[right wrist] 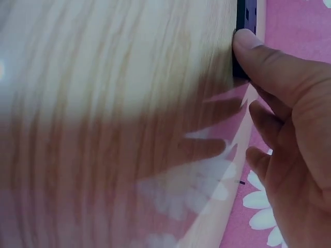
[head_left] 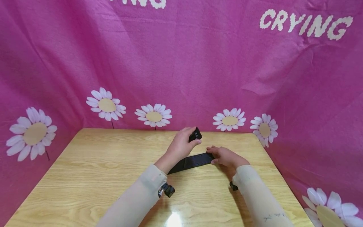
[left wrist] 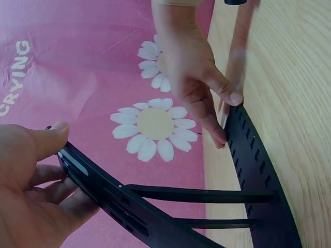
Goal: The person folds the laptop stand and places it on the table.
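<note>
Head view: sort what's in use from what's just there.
In use:
- left hand, gripping one raised end of the black strap
- right hand, pinching the strap's other end down on the table

Just there:
- pink daisy cloth behind and beside the table
- wrist-worn cameras

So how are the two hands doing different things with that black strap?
The left hand is lifted off the table, curled round one end of the black strap; the right hand stays low, its fingertips holding the other end down on the wood. The left end of the strap is raised, the right end lies flat. Both hands touch the same strap.
</note>
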Demonstrator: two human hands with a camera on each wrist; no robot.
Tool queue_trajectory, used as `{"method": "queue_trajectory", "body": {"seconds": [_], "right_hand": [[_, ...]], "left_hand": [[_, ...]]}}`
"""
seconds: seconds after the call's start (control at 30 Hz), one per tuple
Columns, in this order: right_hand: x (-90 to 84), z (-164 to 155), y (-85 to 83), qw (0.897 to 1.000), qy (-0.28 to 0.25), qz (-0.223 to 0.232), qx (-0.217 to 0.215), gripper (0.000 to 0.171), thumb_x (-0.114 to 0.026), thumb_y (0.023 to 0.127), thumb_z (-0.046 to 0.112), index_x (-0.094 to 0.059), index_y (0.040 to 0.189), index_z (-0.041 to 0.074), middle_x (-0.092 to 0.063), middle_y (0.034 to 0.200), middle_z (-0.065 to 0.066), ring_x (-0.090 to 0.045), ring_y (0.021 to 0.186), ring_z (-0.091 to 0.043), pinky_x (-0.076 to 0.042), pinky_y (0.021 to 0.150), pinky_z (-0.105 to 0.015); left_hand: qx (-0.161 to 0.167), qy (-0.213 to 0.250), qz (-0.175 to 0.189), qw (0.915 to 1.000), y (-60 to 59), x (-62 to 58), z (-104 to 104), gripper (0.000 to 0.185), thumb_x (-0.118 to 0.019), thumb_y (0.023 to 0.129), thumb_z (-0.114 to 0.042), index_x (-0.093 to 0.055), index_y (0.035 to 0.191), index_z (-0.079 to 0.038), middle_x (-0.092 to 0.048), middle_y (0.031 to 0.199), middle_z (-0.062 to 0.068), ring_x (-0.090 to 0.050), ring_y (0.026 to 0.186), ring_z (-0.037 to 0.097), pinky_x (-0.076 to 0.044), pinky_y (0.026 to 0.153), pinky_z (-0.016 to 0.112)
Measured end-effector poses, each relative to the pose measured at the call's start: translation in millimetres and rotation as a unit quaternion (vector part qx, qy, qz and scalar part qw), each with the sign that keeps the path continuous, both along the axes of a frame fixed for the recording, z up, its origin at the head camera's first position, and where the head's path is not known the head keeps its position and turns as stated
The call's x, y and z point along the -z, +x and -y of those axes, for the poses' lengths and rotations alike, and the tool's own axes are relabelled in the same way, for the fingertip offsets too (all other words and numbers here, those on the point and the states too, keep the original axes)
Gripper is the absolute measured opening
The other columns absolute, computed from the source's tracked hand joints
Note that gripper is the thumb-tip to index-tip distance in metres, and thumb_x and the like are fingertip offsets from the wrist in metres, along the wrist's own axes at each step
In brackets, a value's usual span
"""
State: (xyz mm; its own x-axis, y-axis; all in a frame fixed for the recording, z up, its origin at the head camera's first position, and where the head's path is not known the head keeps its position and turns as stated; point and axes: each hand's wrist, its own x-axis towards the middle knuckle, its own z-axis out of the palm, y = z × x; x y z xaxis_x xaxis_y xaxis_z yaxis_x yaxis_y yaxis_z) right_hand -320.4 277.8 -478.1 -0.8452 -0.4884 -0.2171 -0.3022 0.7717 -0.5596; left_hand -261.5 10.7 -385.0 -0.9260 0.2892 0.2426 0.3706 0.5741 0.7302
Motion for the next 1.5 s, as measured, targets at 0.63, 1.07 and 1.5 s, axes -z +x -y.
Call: {"method": "queue_trajectory", "body": {"seconds": [0.63,1.07,1.5], "right_hand": [[-12.6,2.3,28.3,0.999,0.046,-0.019,0.001,0.054,-0.078,0.089,0.008,-0.063,0.141,0.011,-0.043,0.161,-0.006,-0.021,0.156,-0.035,-0.022,0.123,-0.059],[-4.5,-0.9,52.9,0.999,0.024,-0.031,0.005,0.058,-0.082,0.087,0.018,-0.062,0.140,0.009,-0.042,0.161,-0.011,-0.022,0.155,-0.039,-0.019,0.122,-0.063],[-3.6,-0.3,56.6,0.996,0.024,-0.065,-0.050,0.053,-0.077,0.091,0.016,-0.061,0.141,0.006,-0.044,0.160,-0.013,-0.022,0.154,-0.042,-0.014,0.122,-0.066]], "left_hand": [[0.068,-0.074,-0.053,0.9935,8.2,-3.1,9.0,0.055,-0.055,0.107,-0.022,-0.038,0.158,-0.009,-0.036,0.164,0.008,-0.035,0.151,0.027,-0.033,0.122,0.042],[0.098,-0.111,-0.064,0.9869,5.9,-5.5,18.9,0.055,-0.051,0.108,-0.022,-0.033,0.160,-0.013,-0.033,0.166,0.003,-0.034,0.151,0.022,-0.032,0.122,0.038],[0.109,-0.123,-0.084,0.9828,4.2,-7.8,22.0,0.053,-0.053,0.107,-0.015,-0.038,0.158,-0.009,-0.040,0.162,0.007,-0.040,0.148,0.022,-0.037,0.119,0.038]]}}
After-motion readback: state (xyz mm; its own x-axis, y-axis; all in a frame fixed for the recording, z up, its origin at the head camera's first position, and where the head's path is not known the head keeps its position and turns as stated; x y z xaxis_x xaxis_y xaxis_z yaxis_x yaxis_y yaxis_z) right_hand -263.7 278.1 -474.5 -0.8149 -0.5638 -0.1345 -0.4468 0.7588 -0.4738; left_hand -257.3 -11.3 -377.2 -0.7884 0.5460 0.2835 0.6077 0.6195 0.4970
